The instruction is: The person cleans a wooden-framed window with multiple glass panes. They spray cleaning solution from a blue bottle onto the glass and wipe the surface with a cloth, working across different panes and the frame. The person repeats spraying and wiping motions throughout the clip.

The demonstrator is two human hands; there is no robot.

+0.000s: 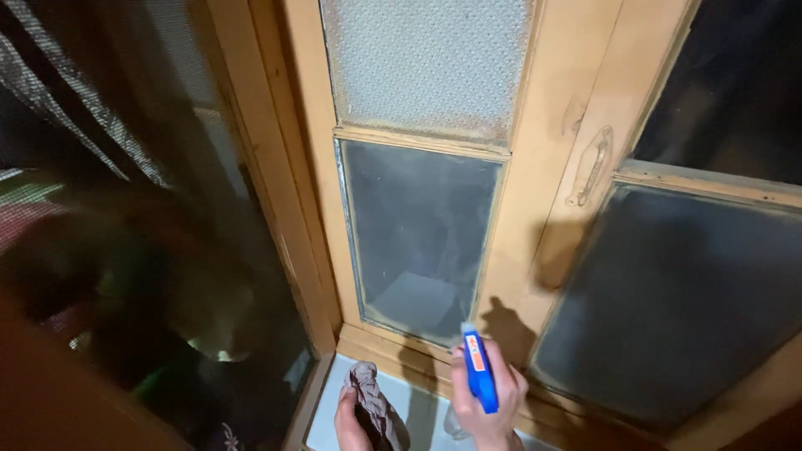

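Wooden window, cloth and spray bottle at lower centre of frame.
Left hand (351, 422), fingers closed on a crumpled brown cloth (376, 405); right hand (489, 401), fingers wrapped round a blue spray bottle (479, 372), nozzle facing the dusty lower pane (418, 234). Spraying step seemingly in hand; wiping would need the cloth raised. Bottle body, wrists cut off below.

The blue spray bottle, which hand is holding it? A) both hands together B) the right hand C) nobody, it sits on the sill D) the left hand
B: the right hand is wrapped around the blue spray bottle, nozzle toward the lower glass pane, while the left hand grips a crumpled cloth instead.
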